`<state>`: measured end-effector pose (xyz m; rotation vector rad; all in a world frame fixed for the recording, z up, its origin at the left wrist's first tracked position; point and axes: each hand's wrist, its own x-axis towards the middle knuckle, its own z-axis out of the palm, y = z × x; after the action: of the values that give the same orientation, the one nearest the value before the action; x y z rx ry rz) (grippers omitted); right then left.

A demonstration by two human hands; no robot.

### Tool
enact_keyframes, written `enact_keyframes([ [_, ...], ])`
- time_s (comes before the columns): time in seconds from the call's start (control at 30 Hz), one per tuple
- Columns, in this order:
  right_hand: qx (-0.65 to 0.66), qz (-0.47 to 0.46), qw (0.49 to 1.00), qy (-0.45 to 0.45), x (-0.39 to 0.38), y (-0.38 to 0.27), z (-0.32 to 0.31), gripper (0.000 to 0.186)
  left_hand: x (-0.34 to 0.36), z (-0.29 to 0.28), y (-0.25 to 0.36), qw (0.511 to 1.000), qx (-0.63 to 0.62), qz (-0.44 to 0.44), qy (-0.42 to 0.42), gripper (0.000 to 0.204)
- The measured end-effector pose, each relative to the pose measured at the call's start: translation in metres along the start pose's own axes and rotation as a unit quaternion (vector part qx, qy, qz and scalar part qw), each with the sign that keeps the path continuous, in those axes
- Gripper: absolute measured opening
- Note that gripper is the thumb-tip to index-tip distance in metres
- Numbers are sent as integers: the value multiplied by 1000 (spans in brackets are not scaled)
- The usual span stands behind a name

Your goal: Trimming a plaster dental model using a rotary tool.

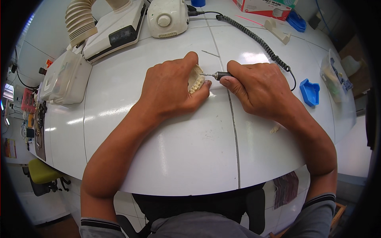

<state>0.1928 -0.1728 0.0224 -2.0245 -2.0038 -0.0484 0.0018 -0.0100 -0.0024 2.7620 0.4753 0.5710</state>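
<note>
A cream dental cast [195, 80] with a row of teeth is held in my left hand [171, 85], thumb and fingers around its edges. My right hand [260, 87] is closed around a dark rotary handpiece [223, 75]. The thin metal bur at its front reaches the inner side of the cast; whether it touches, I cannot tell. Much of the cast is hidden behind my left hand. A coiled black cord [258, 39] runs from a white control box [167, 19] round toward my right hand.
Beyond my hands a thin metal bur [210, 53] lies on the white tiled table [190, 158]. To the right are a blue tray [309, 93] and a clear bag [335, 79]. A plastic box [65, 81] and a white machine with a ribbed hose [80, 23] stand left. A pale fragment [274, 129] lies near my right forearm.
</note>
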Motion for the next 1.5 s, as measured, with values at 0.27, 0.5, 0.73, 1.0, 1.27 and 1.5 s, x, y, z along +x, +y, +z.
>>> enact_keyframes([
  [0.27, 16, 0, 1000, 0, 2, 3, -2, 42, 4, -1, 0, 1000, 8, -3, -4, 40],
  [0.5, 51, -5, 999, 17, 0, 6, -12, 40, 4, -4, 4, 1000, -16, -18, -5, 39],
  [0.73, 112, 28, 992, -41, -6, 1, -16, 37, -8, -8, 10, 993, -62, -71, -77, 43],
  [1.0, 139, 37, 987, -64, -7, 5, -23, 36, -13, -11, 12, 996, -68, -33, -51, 44],
  [1.27, 133, 37, 989, -55, -7, 12, -19, 37, -11, -8, 10, 995, -86, -29, -48, 47],
  [1.5, 139, 33, 988, -61, -11, 11, -18, 36, -16, -10, 13, 993, -99, -31, -53, 48],
])
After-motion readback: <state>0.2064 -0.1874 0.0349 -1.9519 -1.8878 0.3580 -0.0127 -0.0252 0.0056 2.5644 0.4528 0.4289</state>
